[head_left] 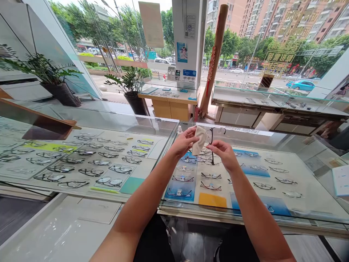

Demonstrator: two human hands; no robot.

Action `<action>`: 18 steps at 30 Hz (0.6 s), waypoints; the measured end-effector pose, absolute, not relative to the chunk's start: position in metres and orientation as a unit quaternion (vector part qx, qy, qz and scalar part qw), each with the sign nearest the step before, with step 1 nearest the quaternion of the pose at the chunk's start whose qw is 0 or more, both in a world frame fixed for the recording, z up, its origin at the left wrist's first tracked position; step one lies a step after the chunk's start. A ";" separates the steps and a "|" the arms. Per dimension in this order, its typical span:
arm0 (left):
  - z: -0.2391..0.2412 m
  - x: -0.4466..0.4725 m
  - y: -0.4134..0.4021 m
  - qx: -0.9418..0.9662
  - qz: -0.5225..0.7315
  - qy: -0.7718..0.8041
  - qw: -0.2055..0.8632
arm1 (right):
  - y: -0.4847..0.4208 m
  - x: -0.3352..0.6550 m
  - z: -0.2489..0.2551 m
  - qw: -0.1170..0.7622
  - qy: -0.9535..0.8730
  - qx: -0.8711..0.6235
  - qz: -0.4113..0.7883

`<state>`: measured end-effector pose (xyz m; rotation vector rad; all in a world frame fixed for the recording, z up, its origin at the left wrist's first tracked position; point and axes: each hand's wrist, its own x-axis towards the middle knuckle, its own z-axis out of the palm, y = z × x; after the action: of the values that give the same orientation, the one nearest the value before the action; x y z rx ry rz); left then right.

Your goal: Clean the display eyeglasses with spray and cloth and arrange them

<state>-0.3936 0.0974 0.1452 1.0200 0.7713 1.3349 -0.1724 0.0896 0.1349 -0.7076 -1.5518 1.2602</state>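
My left hand [185, 141] pinches a pale cleaning cloth [199, 139] and presses it against one lens of a pair of black-framed glasses [213, 134]. My right hand [223, 153] grips the same glasses by the frame, with one temple arm hanging down beside its fingers. Both hands are raised a little above the glass top of a display counter [300, 213]. A small white bottle [179, 129] stands on the glass just left of my left hand.
Under the glass lie several rows of spectacles on trays [89, 160]. Potted plants [54, 78] stand at the left and centre back. More counters [275, 103] line the windows. A white item [341, 179] rests at the right edge.
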 end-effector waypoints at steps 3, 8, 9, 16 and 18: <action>0.143 -0.394 0.099 0.442 0.573 0.346 0.598 | 0.090 -0.172 0.135 0.481 -0.644 -0.290 0.520; 0.143 -0.393 0.099 0.425 0.570 0.370 0.598 | 0.089 -0.172 0.137 0.464 -0.653 -0.281 0.529; 0.143 -0.393 0.099 0.420 0.573 0.369 0.599 | 0.089 -0.172 0.137 0.461 -0.653 -0.281 0.530; 0.151 -0.389 0.097 0.416 0.598 0.282 0.625 | 0.088 -0.172 0.137 0.459 -0.650 -0.279 0.537; 0.152 -0.387 0.096 0.413 0.587 0.277 0.639 | 0.088 -0.172 0.137 0.463 -0.648 -0.278 0.537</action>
<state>-0.3872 0.0956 0.1522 0.9423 0.6330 1.3388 -0.1720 0.0879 0.1366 -0.6843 -1.5931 1.3205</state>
